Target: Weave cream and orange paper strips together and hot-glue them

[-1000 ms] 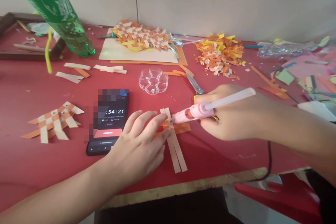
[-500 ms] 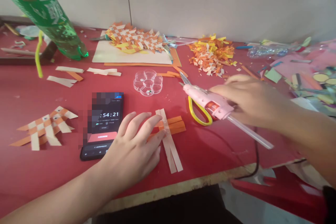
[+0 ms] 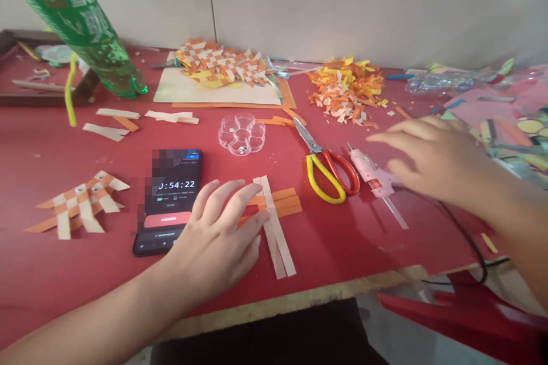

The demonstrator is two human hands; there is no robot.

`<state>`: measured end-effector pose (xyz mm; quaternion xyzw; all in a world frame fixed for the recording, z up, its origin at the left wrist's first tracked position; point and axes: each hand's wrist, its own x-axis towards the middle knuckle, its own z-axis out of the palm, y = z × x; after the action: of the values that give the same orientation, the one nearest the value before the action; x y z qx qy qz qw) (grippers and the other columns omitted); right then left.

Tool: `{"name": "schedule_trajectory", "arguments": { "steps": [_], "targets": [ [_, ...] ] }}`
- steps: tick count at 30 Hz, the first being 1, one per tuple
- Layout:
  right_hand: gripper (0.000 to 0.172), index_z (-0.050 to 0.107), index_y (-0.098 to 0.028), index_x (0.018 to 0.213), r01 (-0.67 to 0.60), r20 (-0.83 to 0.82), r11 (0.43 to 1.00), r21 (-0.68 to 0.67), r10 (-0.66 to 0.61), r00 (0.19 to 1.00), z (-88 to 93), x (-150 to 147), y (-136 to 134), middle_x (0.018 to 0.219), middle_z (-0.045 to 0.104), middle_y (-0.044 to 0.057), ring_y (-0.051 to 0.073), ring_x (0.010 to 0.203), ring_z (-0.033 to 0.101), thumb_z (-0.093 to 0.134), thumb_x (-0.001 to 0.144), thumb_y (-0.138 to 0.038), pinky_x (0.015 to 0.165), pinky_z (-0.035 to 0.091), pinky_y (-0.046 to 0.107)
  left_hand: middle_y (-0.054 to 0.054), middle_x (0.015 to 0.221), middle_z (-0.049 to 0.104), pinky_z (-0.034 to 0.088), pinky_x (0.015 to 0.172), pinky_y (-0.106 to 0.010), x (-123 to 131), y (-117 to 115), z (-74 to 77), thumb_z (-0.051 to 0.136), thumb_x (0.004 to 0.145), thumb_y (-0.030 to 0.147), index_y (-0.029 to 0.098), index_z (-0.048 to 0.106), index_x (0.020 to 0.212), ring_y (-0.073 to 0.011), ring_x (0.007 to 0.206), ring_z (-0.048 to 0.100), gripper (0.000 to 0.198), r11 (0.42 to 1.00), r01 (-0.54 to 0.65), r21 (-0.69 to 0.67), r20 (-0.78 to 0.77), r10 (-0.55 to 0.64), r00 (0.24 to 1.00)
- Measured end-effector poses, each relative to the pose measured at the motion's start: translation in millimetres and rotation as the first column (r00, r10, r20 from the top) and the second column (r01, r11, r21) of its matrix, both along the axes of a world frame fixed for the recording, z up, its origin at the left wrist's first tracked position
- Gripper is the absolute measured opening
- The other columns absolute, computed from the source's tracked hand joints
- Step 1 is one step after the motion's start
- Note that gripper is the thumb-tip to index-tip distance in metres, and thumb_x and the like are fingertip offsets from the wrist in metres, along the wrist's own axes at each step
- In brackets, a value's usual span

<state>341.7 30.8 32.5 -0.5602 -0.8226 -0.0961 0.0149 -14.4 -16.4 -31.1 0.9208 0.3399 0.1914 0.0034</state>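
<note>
Near the table's front edge, white paper strips (image 3: pixel 278 239) cross over orange paper strips (image 3: pixel 287 203). My left hand (image 3: pixel 225 228) rests on this crossing with its fingertips, the fingers stretched and spread; part of the orange strips is hidden beneath them. A pink hot glue gun (image 3: pixel 372 174) with a clear glue stick lies on the table at the right. Just beyond its handle hovers my right hand (image 3: pixel 432 154), fingers apart and holding nothing. Between the woven strips and the glue gun lie scissors (image 3: pixel 327 174) with one yellow and one red handle loop.
A phone (image 3: pixel 173 199) showing a timer lies left of my left hand, beside a woven paper fish (image 3: pixel 85 199). A clear flower-shaped case (image 3: pixel 242 134) sits mid-table. Behind are woven fish (image 3: pixel 222 63), paper scraps (image 3: pixel 346 88) and a green bottle (image 3: pixel 85 28). A black cord (image 3: pixel 473 239) trails right.
My right hand has put the pink glue gun down on the table, right of the scissors, and let go of it, moving slightly right. My left hand has stayed on the strips.
</note>
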Motion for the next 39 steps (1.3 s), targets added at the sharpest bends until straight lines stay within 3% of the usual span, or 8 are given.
{"name": "schedule_trajectory", "arguments": {
  "steps": [3,5,10,13,16,23,27,39],
  "targets": [
    [0.025,0.062,-0.023,0.101,-0.172,-0.238,0.982,-0.081,0.148,0.96,5.5,-66.2,-1.4,0.096,0.068,0.011,0.03,0.098,0.061,0.048,0.085,-0.012,0.093,0.043,0.048,-0.015,0.135,0.041,0.037,0.102,-0.065,-0.7,-0.9,-1.2,0.053,0.087,0.018,0.021,0.067,0.116,-0.0374,0.121,0.041,0.033,1.0,0.0,0.013,0.012,0.0,1.0],
    [0.025,0.059,-0.024,0.105,-0.304,-0.381,0.94,-0.154,0.227,0.896,-2.7,-104.4,-3.2,0.095,0.069,0.006,0.025,0.096,0.062,0.052,0.084,-0.012,0.091,0.046,0.043,-0.015,0.136,0.04,0.037,0.103,-0.065,-1.0,-1.3,-2.0,0.052,0.085,0.016,0.021,0.066,0.118,-0.0371,0.122,0.04,0.036,1.0,0.003,0.024,0.028,-0.003,1.0],
    [0.047,0.048,-0.019,0.121,-0.475,-0.612,0.826,-0.305,0.212,0.762,-36.1,-151.1,-4.2,0.111,0.065,0.009,0.022,0.104,0.06,0.056,0.076,-0.006,0.087,0.05,0.037,-0.017,0.138,0.036,0.034,0.103,-0.067,-1.5,-2.2,-2.3,0.049,0.084,0.014,0.017,0.068,0.111,-0.0398,0.125,0.036,0.033,0.999,0.003,0.033,0.044,-0.004,0.999],
    [0.054,0.044,-0.018,0.125,-0.492,-0.653,0.8,-0.343,0.173,0.737,-42.9,-155.1,-4.8,0.108,0.064,0.01,0.021,0.1,0.06,0.056,0.074,-0.005,0.082,0.052,0.035,-0.018,0.14,0.035,0.031,0.104,-0.068,-2.1,-3.9,-2.3,0.048,0.085,0.015,0.018,0.069,0.107,-0.0403,0.127,0.035,0.031,1.0,-0.008,0.03,0.032,0.007,0.999],
    [0.052,0.045,-0.02,0.126,-0.462,-0.672,0.832,-0.307,0.154,0.724,-41.0,-152.8,-8.1,0.103,0.064,0.008,0.021,0.099,0.06,0.056,0.076,-0.006,0.083,0.053,0.035,-0.017,0.143,0.035,0.026,0.104,-0.071,-2.7,-6.1,-2.8,0.047,0.087,0.017,0.02,0.069,0.109,-0.0422,0.13,0.033,0.031,0.999,-0.032,0.016,0.016,0.031,0.999],
    [0.038,0.046,-0.024,0.122,-0.385,-0.763,0.864,-0.324,0.002,0.646,-47.4,-141.7,-13.6,0.095,0.065,0.002,0.013,0.086,0.067,0.051,0.087,-0.011,0.078,0.058,0.029,-0.011,0.136,0.053,0.018,0.108,-0.073,-1.1,-4.7,0.2,0.047,0.088,0.02,0.023,0.066,0.12,-0.0412,0.129,0.038,0.038,0.998,-0.036,-0.045,-0.019,0.035,0.999],
    [0.034,0.05,-0.024,0.116,-0.332,-0.76,0.901,-0.28,0.003,0.65,-54.9,-138.5,-13.7,0.096,0.065,0.003,0.014,0.089,0.068,0.051,0.085,-0.009,0.08,0.058,0.029,-0.005,0.12,0.068,0.01,0.109,-0.075,-0.6,-1.8,3.6,0.047,0.088,0.02,0.022,0.068,0.112,-0.0409,0.128,0.041,0.032,0.994,0.0,-0.108,-0.032,-0.004,0.999],
    [0.033,0.05,-0.023,0.112,-0.291,-0.747,0.924,-0.248,0.008,0.665,-62.5,-139.2,-15.2,0.093,0.066,0.002,0.015,0.084,0.066,0.052,0.082,-0.01,0.079,0.055,0.029,-0.002,0.127,0.067,0.006,0.111,-0.07,-0.7,-1.7,5.0,0.044,0.088,0.018,0.018,0.065,0.121,-0.0411,0.13,0.038,0.039,0.99,0.031,-0.134,-0.034,-0.035,0.999]
  ]
}}
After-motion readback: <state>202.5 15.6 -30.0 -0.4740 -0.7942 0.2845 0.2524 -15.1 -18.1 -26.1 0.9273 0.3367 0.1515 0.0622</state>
